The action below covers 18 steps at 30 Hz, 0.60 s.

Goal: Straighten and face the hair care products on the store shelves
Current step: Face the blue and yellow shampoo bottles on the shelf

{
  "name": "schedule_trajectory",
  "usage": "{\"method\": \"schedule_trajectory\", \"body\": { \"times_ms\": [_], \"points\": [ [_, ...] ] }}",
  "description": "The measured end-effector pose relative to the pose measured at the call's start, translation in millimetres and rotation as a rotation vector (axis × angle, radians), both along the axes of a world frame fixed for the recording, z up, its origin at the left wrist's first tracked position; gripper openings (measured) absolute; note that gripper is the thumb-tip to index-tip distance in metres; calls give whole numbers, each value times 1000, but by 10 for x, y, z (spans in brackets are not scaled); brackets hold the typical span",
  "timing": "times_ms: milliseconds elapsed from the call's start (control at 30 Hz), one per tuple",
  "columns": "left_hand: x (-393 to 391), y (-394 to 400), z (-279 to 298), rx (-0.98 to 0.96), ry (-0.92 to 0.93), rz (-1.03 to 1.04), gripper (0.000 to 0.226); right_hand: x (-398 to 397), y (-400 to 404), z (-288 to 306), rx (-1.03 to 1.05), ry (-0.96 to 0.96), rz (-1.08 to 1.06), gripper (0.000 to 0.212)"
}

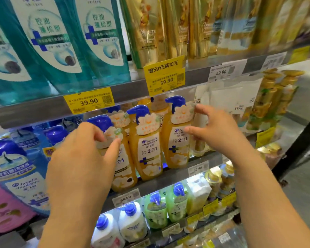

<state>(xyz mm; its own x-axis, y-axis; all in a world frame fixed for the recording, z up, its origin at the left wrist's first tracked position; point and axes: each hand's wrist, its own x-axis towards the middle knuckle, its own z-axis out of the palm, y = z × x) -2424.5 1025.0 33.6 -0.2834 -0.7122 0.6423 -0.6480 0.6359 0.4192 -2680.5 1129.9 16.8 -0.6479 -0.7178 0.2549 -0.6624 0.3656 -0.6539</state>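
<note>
Three orange shampoo bottles with blue pump tops stand in a row at the front of the middle shelf (170, 176). My left hand (82, 154) grips the neck of the left orange bottle (123, 176), thumb across its flower-shaped neck tag. The middle orange bottle (148, 151) stands untouched between my hands. My right hand (220, 129) hovers at the right orange bottle (177, 145) with fingers spread and loosely curved, its fingertips close to the label and neck tag; contact is unclear. More orange bottles stand behind the front row.
Blue shampoo bottles (21, 172) and a pink one (5, 206) fill the left of the same shelf. White refill pouches (227, 99) and gold bottles (276, 97) stand to the right. Teal bottles (52, 38) and gold bottles (168, 27) line the shelf above; white and green pump bottles (156, 212) sit below.
</note>
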Motion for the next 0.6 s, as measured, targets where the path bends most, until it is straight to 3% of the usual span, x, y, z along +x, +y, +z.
{"method": "schedule_trajectory", "body": {
  "times_ms": [133, 367, 600],
  "points": [
    [-224, 114, 40, -82, 43, -6, 31, -115, -176, -90, 54, -39, 120, 99],
    [-706, 175, -197, 136, -26, 16, 38, -217, -334, -233, -14, -181, 291, 56],
    [-860, 183, -310, 190, -94, 103, 41, -428, -357, -223, 13, -199, 473, 64]
  ]
}}
